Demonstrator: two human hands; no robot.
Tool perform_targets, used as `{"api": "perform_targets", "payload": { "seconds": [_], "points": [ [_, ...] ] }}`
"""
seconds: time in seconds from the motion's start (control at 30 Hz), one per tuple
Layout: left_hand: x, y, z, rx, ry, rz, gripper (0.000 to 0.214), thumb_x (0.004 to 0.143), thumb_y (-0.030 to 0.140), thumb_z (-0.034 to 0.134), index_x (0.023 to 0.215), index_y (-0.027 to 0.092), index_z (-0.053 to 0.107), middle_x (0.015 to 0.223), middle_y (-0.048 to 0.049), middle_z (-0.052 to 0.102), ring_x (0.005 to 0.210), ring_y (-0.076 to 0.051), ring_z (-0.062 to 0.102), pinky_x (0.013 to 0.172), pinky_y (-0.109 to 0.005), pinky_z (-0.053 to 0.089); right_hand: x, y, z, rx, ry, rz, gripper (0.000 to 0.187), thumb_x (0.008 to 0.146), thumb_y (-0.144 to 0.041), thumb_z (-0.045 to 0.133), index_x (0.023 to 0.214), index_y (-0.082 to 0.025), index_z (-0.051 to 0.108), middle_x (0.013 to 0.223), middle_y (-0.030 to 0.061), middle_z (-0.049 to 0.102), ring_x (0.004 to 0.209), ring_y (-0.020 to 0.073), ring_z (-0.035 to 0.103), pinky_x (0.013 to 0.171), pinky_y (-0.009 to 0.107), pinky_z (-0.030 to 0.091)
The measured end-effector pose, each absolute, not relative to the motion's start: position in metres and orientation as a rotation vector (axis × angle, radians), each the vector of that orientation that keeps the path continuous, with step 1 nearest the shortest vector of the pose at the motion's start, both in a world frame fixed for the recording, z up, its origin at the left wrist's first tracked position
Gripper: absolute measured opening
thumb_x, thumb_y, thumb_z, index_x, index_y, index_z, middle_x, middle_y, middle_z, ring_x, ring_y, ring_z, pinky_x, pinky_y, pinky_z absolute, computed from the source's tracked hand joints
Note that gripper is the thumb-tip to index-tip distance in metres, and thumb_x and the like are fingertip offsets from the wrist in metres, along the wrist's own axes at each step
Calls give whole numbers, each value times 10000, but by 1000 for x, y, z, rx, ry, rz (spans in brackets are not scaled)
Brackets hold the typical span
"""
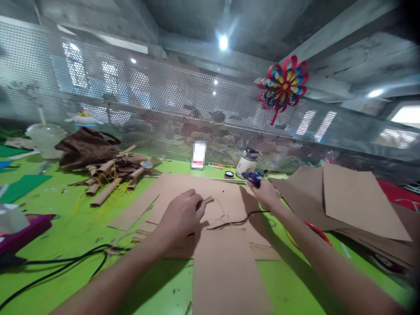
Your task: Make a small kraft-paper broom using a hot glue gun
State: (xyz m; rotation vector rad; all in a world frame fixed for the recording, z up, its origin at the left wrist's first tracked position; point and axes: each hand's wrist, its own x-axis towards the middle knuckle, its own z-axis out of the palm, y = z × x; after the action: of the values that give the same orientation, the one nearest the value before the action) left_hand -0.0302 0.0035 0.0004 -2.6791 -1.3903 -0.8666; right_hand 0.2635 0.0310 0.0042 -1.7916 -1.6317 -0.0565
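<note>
My left hand (183, 212) is closed, with a small strip of brown cardboard (208, 200) pinched between thumb and fingers. It hovers above flat sheets of brown cardboard (183, 186) in the middle of the table. My right hand (266, 194) reaches forward to the right and grips a blue glue gun (255, 177); its fingers are partly hidden behind the hand. A black cord (229, 225) runs across the cardboard between my two hands. Closer to me lies a long cardboard piece (226, 271).
Rolled cardboard tubes (106, 190) with yellow strings and a brown bag (87, 148) lie at left. A white jar (246, 164) stands beyond the glue gun. Cardboard sheets (361, 201) are stacked at right. Black cables (65, 261) cross the green table, and a perforated panel (157, 100) rises behind.
</note>
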Motion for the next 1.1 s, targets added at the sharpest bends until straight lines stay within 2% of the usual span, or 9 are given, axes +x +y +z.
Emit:
{"api": "perform_targets", "payload": {
  "seconds": [0.1,0.17,0.3,0.53,0.67,0.77,0.87,0.93,1.1],
  "points": [
    [-31,0,4,-2739,-1319,-952,278,902,282,446,765,154,652,756,-49,568,662,-153,537,632,-289,388,254,53,-5,-1738,-1850,-152,254,830,-263,602,1038,-124,639,1009,161,656,960,277,602,825,368,439],
    [-31,-3,9,-2799,-1223,-1035,268,903,278,452,796,150,661,776,-51,565,675,-147,532,639,-284,395,246,60,-14,-1673,-2020,-166,313,788,-247,658,1084,-150,632,1056,136,638,1014,263,564,883,368,416],
    [-29,-12,18,-2933,-1015,-1171,239,893,259,478,811,143,670,770,-47,558,682,-134,521,631,-266,398,243,64,-27,-1556,-2253,-164,371,734,-249,716,1087,-167,634,1051,105,628,1031,251,535,893,361,410],
    [-24,-24,19,-3149,-823,-1012,212,887,250,503,805,147,669,783,-39,571,686,-119,527,618,-239,391,267,57,-23,-1507,-2304,-172,211,728,-300,730,863,-153,660,917,97,637,891,254,564,798,372,438],
    [-20,-23,13,-3255,-760,-849,237,901,284,494,835,155,683,796,-35,586,683,-115,538,639,-235,399,268,37,-22,-1469,-2190,-184,278,732,-273,713,979,-163,649,1031,119,629,1010,283,534,874,423,427],
    [-16,-22,9,-3283,-732,-746,275,907,330,489,850,159,696,784,-37,598,671,-118,541,633,-234,398,263,9,-19,-1430,-2036,-212,270,811,-235,614,1074,-177,616,1128,129,604,1104,281,496,961,456,382],
    [-14,-19,7,-3280,-764,-675,346,910,399,477,819,154,705,762,-43,609,649,-120,541,609,-229,393,253,-29,-13,-1397,-1869,-230,210,901,-246,486,1057,-163,598,1063,137,608,1055,271,519,955,458,385],
    [-15,-17,9,-3271,-793,-620,390,911,437,461,808,152,705,750,-44,615,633,-120,540,593,-227,389,245,-55,-12,-1368,-1826,-200,205,930,-264,448,1034,-157,589,1003,126,617,948,243,560,879,410,438],
    [-19,-14,23,-3169,-827,-675,385,911,424,455,786,155,700,726,-43,618,627,-123,544,582,-226,385,229,-99,-22,-1277,-2000,-12,133,903,-222,517,874,-169,635,818,59,648,731,170,592,691,287,474]
  ]
}}
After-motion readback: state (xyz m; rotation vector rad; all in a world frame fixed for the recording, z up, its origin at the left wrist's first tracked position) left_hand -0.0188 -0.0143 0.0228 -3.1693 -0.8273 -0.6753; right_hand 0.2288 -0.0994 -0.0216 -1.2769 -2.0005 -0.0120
